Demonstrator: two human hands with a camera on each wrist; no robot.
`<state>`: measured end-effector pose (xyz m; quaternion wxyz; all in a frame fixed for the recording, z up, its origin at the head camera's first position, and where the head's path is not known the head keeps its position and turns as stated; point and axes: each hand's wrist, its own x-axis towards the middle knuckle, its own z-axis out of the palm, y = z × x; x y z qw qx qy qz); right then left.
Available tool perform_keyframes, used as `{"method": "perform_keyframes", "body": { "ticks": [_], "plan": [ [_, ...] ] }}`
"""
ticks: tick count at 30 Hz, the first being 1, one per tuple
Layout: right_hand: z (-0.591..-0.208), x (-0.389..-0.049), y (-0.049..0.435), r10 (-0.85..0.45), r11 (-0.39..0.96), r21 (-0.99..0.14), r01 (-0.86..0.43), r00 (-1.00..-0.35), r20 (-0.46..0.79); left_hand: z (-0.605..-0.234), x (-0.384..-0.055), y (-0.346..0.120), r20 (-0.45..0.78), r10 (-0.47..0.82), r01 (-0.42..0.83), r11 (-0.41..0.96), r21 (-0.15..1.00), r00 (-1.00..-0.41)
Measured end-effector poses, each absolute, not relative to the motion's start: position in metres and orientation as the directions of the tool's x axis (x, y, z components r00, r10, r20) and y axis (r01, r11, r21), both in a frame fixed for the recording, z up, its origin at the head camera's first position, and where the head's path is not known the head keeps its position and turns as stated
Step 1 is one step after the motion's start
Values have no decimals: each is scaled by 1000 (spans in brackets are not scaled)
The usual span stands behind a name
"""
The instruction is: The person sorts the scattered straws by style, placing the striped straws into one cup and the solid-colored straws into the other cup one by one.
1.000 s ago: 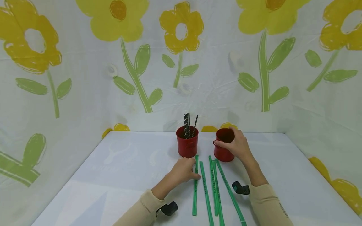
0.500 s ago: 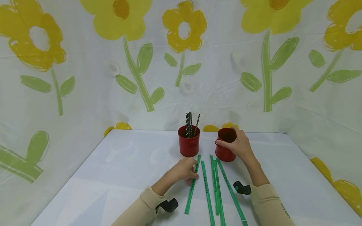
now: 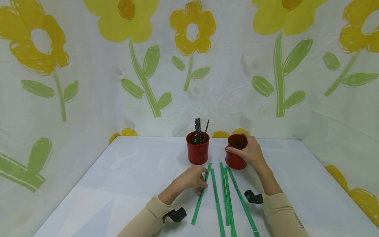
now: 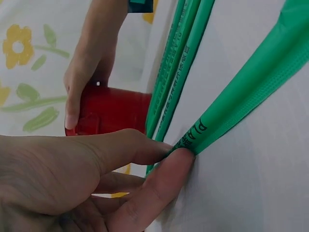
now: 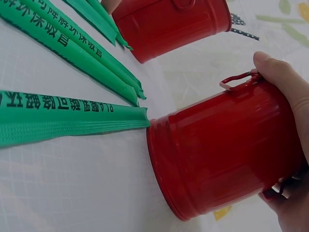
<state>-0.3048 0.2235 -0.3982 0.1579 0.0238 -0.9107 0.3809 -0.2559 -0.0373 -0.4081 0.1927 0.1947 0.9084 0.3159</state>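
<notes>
My left hand (image 3: 189,179) pinches a green paper-wrapped straw (image 4: 241,92) between thumb and fingertip, partway along its length. This straw slants over the white table, its far end close to the left red bucket (image 3: 197,156). On the right, my right hand (image 3: 251,152) grips the rim of a second red bucket (image 5: 222,150), thumb by its small side handle (image 5: 239,81). That bucket stands upright, and no straws show in its opening. Several more wrapped green straws (image 3: 217,202) lie side by side between my hands, their far ends near the bucket bases.
Several black straws with white dots (image 3: 197,131) stand in the left bucket. Behind the table (image 3: 124,184) hangs a white curtain (image 3: 219,75) printed with yellow flowers. A black wrist camera (image 3: 177,215) sits at the left cuff, another camera (image 3: 253,197) at the right.
The leftmost green straw has turned, its near end swinging left, as my left fingers closed on it. My right hand keeps its grip on the bucket.
</notes>
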Motion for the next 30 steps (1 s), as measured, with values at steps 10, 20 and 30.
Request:
{"method": "perform_keyframes", "body": {
  "ticks": [10,20,30],
  "plan": [
    [-397,-305,224,76,711,-683,-165,-948,308,-407,-258,-40,-222,509,241,691,681,-832],
    [-399,-305,225,77,716,-679,-161,-949,307,-412,-262,-41,-238,525,225,671,707,-817],
    [-398,-305,224,80,721,-675,-159,-948,310,-410,-268,-45,-225,584,220,592,776,-780]
  ]
}}
